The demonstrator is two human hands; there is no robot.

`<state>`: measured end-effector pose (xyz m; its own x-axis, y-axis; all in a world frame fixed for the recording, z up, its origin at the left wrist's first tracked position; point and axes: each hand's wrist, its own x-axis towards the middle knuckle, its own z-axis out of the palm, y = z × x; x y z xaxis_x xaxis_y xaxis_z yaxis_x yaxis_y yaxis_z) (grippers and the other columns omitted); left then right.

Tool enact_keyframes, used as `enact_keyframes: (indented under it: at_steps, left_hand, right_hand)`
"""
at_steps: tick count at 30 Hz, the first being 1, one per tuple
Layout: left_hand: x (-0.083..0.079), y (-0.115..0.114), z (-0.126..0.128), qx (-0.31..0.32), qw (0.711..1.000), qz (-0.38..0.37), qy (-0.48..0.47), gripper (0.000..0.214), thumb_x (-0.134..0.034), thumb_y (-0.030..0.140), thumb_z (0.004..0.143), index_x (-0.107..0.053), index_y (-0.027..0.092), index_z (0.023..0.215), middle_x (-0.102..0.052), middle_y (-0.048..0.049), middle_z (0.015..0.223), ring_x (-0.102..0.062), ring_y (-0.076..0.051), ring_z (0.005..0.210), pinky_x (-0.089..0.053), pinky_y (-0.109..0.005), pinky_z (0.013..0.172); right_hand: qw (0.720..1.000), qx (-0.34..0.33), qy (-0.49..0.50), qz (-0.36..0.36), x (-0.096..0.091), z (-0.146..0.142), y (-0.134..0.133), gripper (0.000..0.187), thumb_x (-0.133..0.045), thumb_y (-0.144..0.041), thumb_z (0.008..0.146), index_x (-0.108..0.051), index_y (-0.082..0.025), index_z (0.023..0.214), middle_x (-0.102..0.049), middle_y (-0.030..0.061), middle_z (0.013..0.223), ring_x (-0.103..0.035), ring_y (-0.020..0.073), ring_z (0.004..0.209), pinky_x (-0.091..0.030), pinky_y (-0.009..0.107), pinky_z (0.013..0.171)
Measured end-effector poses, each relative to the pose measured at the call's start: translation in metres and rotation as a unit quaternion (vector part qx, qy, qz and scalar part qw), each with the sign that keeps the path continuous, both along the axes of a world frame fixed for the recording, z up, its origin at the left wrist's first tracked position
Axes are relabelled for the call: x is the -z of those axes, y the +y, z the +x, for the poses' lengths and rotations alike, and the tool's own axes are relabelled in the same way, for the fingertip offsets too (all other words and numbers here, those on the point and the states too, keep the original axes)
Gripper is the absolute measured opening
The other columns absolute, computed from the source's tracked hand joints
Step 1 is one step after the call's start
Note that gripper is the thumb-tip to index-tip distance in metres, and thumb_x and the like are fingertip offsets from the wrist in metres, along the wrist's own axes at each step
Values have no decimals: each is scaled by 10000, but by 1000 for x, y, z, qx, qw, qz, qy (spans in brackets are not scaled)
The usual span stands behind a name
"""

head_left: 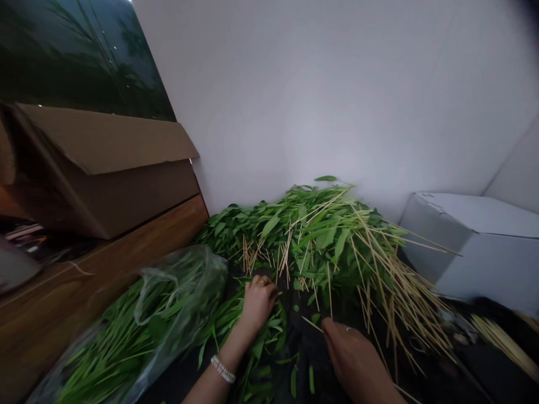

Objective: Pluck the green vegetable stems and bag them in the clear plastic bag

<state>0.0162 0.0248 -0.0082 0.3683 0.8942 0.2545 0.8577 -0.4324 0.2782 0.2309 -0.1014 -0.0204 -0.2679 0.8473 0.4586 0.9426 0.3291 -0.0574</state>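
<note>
My left hand point(260, 298), with a ring and a beaded bracelet, is over a loose heap of long green leaves point(227, 320). Its fingers are curled together, and whatever they pinch is hidden. To the right, my right hand point(349, 349) is closed around a thin wooden skewer point(312, 324). The skewer's tip points left toward my other hand, and its far end comes out below my wrist. Beyond both hands lies a large pile of green leaves point(273, 224) with many skewers point(404, 292) sticking out of it.
At the left, a clear plastic bag point(210, 269) holds long green leaves and stems. An open cardboard box point(138, 185) stands on a wooden surface point(168, 230) behind it. A white box point(497, 247) is at the right. Loose skewers point(501, 342) lie near it. A white wall rises behind.
</note>
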Motion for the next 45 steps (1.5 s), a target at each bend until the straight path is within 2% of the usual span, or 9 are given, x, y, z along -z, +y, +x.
enact_keyframes:
  at_steps: [3, 7, 9, 12, 15, 17, 27, 36, 45]
  left_hand:
    - [-7, -4, -2, 7, 998, 12, -55, 99, -635, 197, 814, -697, 244, 874, -683, -44, 1045, -520, -256, 1055, -379, -385, 851]
    - [-25, -12, -4, 28, 961, 34, -271, 88, -612, 234, 834, -688, 213, 874, -708, -57, 970, -587, -225, 1002, -430, -368, 890]
    - [-33, -17, -2, 30, 925, -5, -379, 143, -640, 291, 816, -696, 191, 903, -717, -66, 923, -633, -216, 917, -472, -350, 859]
    - [-36, -26, 6, 53, 850, -157, -499, 276, -706, 358, 760, -711, 166, 958, -745, -78, 906, -678, -219, 864, -511, -335, 822]
    - [-29, -34, 16, 61, 771, -281, -568, 323, -753, 383, 714, -727, 152, 939, -760, -88, 892, -695, -224, 869, -514, -339, 849]
    - [-23, -38, 22, 57, 746, -314, -585, 331, -773, 381, 694, -734, 148, 926, -763, -87, 874, -700, -220, 853, -514, -336, 851]
    - [-21, -43, 27, 52, 739, -328, -586, 300, -788, 360, 679, -756, 152, 892, -766, -78, 826, -698, -205, 795, -519, -318, 813]
    - [-18, -43, 26, 69, 777, -306, -546, 283, -738, 379, 733, -760, 150, 897, -761, -79, 830, -683, -204, 799, -509, -313, 816]
    - [-17, -43, 26, 71, 783, -308, -536, 288, -761, 389, 694, -765, 151, 856, -762, -75, 778, -689, -217, 761, -522, -335, 794]
  right_hand:
    - [999, -25, 17, 41, 0, -5, 1, 260, -343, -14, 842, -493, -221, 890, -612, -10, 659, -609, 144, 516, -368, 247, 498]
    - [994, -40, 37, 92, -3, -7, 2, 317, -283, -21, 866, -501, -212, 995, -622, -1, 709, -622, 135, 553, -390, 235, 504]
    - [991, -38, 49, 115, -5, -7, 1, 331, -280, -38, 884, -510, -198, 1059, -628, 9, 732, -622, 135, 571, -407, 233, 524]
    - [986, -32, 65, 152, -7, -7, -1, 331, -309, -70, 908, -519, -153, 1150, -640, 38, 777, -627, 144, 620, -436, 240, 570]
    - [981, -27, 73, 176, -9, -6, -3, 353, -330, -64, 909, -531, -124, 1192, -638, 42, 773, -625, 141, 636, -442, 240, 584]
    - [980, -23, 72, 183, -10, -6, -4, 356, -336, -67, 910, -551, -123, 1188, -629, 31, 743, -616, 133, 611, -434, 238, 565]
    - [983, -2, 64, 173, -13, -7, -5, 366, -323, -92, 932, -607, -128, 1161, -628, 29, 721, -610, 129, 587, -418, 248, 539]
    - [983, 0, 62, 175, -11, -7, -5, 372, -318, -88, 928, -601, -137, 1165, -626, 24, 719, -608, 119, 593, -414, 236, 539]
    - [981, -6, 55, 185, -8, -10, -5, 367, -294, -77, 929, -583, -118, 1153, -614, 22, 706, -594, 124, 558, -405, 246, 524]
